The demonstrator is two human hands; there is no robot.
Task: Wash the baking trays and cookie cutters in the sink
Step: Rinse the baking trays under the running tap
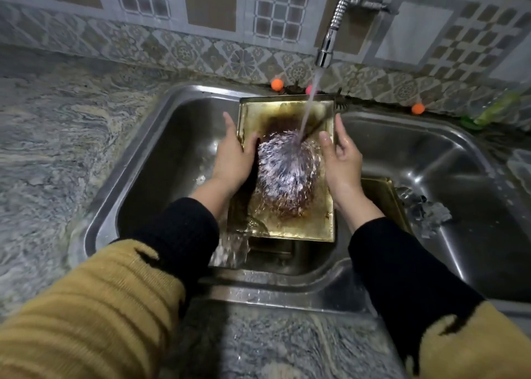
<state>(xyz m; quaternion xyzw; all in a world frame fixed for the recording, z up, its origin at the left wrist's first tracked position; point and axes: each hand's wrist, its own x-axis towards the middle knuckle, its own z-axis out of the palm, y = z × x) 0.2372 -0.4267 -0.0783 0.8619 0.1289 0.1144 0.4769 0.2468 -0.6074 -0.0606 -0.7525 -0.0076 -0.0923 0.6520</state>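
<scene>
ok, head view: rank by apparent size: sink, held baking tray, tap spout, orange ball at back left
1. sink
2. baking tray, gripped by left hand and right hand
3. tap spout
4. orange ball

Open sink basin point(178, 137) left of the baking tray point(316, 220); second tray point(382, 194) and faucet point(330, 34) crowding the right.

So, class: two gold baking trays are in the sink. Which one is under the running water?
The tray held in both hands, its burnt centre splashed by the tap stream. The other tray lies lower to the right, mostly hidden behind the right hand.
</scene>
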